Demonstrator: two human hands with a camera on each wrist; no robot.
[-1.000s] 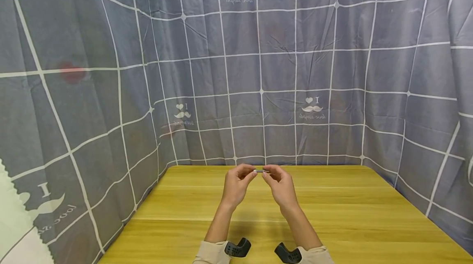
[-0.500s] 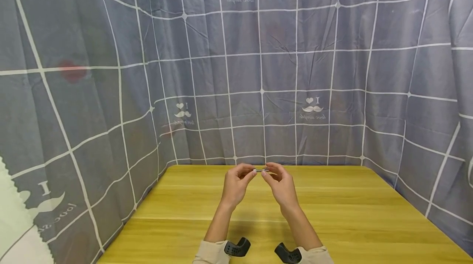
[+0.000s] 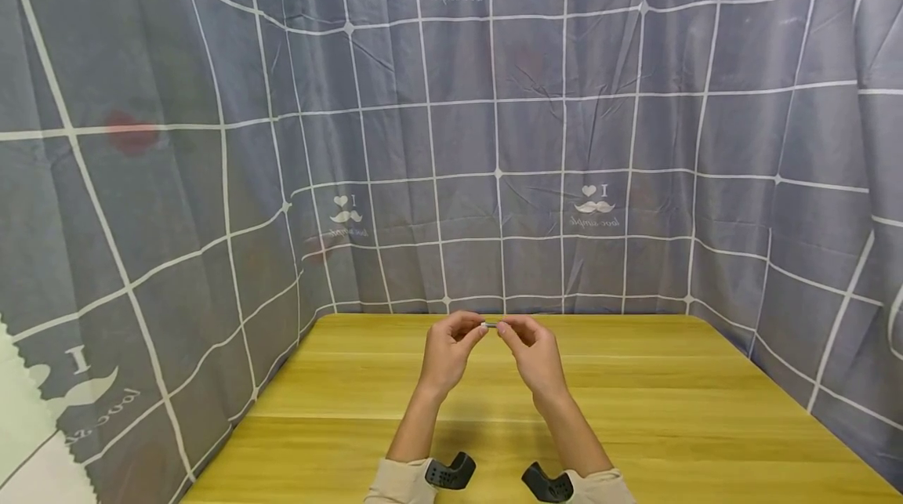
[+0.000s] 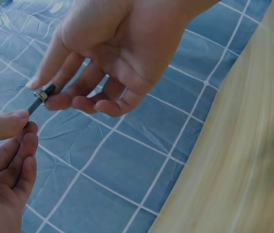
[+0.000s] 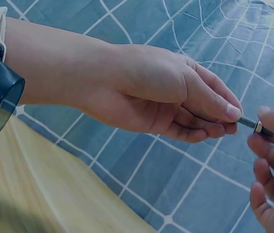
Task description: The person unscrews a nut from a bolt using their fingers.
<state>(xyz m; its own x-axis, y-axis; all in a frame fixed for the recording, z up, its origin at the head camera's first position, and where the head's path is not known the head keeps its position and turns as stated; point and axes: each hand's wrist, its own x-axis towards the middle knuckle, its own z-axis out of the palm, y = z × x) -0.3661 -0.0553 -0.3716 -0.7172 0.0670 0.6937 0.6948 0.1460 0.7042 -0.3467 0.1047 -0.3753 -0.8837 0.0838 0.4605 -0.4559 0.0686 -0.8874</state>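
Observation:
A thin metal bolt (image 3: 491, 324) is held level in the air between both hands, above the table's far part. My left hand (image 3: 446, 355) pinches one end of its threaded shaft (image 5: 246, 121) between thumb and fingers. Partway along the thread sits a nut (image 4: 40, 96) with a bright rim, also visible as a small nut (image 5: 258, 127) in the right wrist view. Thumb and index finger of my right hand (image 3: 538, 355) pinch around this nut, the other fingers loosely bent. A bit of thread shows beyond the nut; the bolt's end under the left fingers is hidden.
Below the hands lies a yellow wood-grain table (image 3: 353, 394). A grey curtain (image 3: 536, 135) with white grid lines hangs behind and along both sides. Black devices (image 3: 451, 471) are strapped at both cuffs.
The right thumb and index finger spread a little apart around half a second ago and are close together on the nut now. The left hand keeps its hold on the bolt.

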